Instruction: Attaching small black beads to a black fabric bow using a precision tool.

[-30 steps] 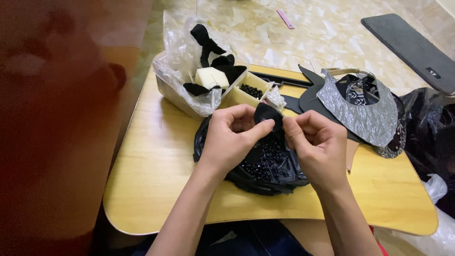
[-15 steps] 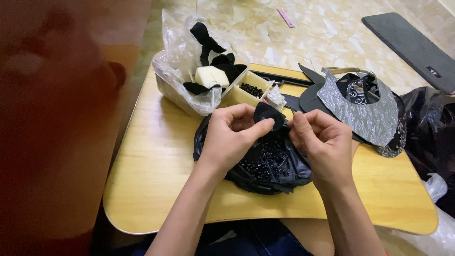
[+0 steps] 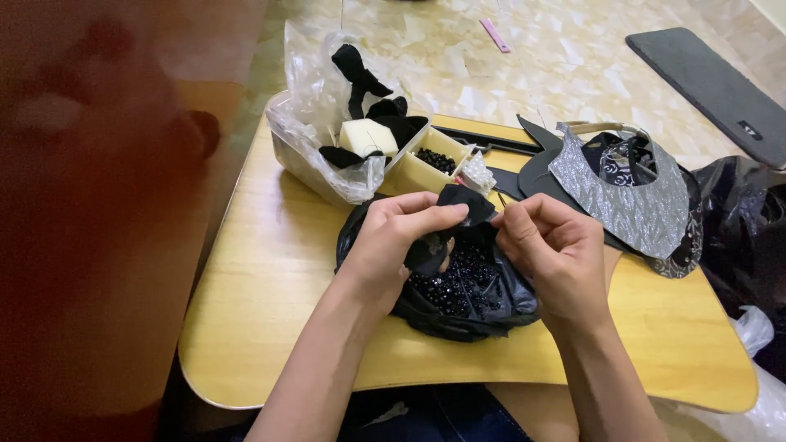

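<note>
over open bead bag [image 3: 458,295], both hands: left [image 3: 391,245], right [image 3: 555,252] pinching black fabric piece [image 3: 460,205], tip pointing up-away.

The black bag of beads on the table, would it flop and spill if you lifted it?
Probably floppy: the black bag is thin, crumpled plastic slumped on the table. The small black beads lie loose in its open mouth, so they would likely roll and spill if it tipped.

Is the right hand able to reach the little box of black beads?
Probably yes. The right hand is close to the bead box, with only the black fabric piece between them, though its fingers are pinched together now.
</note>
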